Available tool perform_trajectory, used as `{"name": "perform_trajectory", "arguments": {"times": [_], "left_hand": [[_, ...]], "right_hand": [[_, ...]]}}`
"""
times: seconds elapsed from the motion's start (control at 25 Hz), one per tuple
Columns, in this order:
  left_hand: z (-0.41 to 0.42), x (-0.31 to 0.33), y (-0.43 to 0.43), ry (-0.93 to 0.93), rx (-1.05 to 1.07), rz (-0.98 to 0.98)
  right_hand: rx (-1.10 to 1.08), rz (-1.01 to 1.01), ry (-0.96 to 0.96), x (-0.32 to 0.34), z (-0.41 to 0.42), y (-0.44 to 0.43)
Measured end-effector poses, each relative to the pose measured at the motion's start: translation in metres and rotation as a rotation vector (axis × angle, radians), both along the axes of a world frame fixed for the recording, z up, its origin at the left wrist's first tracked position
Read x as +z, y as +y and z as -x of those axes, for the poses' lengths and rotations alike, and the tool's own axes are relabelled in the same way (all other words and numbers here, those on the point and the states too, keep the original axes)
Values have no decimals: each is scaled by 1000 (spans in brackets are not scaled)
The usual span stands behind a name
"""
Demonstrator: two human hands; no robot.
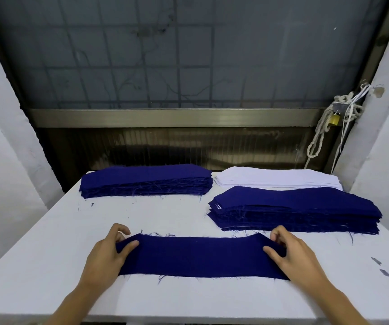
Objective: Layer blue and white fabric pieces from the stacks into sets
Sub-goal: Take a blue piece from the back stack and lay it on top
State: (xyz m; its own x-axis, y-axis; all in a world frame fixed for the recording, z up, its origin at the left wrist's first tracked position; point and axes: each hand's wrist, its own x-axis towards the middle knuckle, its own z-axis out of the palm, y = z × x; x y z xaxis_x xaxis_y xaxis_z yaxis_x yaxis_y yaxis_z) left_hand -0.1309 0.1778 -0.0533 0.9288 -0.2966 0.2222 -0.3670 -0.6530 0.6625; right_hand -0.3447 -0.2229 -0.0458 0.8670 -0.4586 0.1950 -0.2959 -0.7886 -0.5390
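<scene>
Two bare hands grip one blue fabric piece (198, 256), which lies along the front edge of the white tabletop (48, 266), about midway between its left and right edges. The left hand (109, 252) pinches the piece's left end, thumb on top and fingers curled round the far corner. The right hand (289, 252) pinches the right end likewise, thumb flat on the cloth and fingers curled at the far corner. Both short ends are raised slightly, while the long middle rests on the tabletop; loose threads fringe its near and far edges. A sliver of white shows at the left fingers, and whether it is a white piece beneath cannot be told. Two small dark scraps (387, 273) lie near the right edge, apart from the piece. Just beyond the right hand, toward the right edge, sits a layered stack (294, 209), blue on top with thin white edges showing at its left end. Behind it, at the far right corner, lies the white stack (275, 178), its near edge hidden by the layered stack. The blue stack (146, 181) occupies the far left corner, just beside the white stack. Past the far edge stands a metal-framed window (165, 117), with a knotted rope (318, 137) and a brass padlock (334, 119) hanging at its right.
</scene>
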Motion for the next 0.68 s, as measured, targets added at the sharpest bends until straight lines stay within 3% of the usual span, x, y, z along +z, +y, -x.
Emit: {"name": "perform_trajectory", "arguments": {"times": [0.32, 0.52, 0.68], "left_hand": [[7, 26, 0, 138, -143, 177], [-14, 86, -52, 128, -264, 200], [-26, 119, -131, 42, -283, 218]], "right_hand": [[133, -127, -66, 17, 17, -2], [52, -152, -275, 61, 20, -52], [-127, -137, -259, 91, 10, -123]]}}
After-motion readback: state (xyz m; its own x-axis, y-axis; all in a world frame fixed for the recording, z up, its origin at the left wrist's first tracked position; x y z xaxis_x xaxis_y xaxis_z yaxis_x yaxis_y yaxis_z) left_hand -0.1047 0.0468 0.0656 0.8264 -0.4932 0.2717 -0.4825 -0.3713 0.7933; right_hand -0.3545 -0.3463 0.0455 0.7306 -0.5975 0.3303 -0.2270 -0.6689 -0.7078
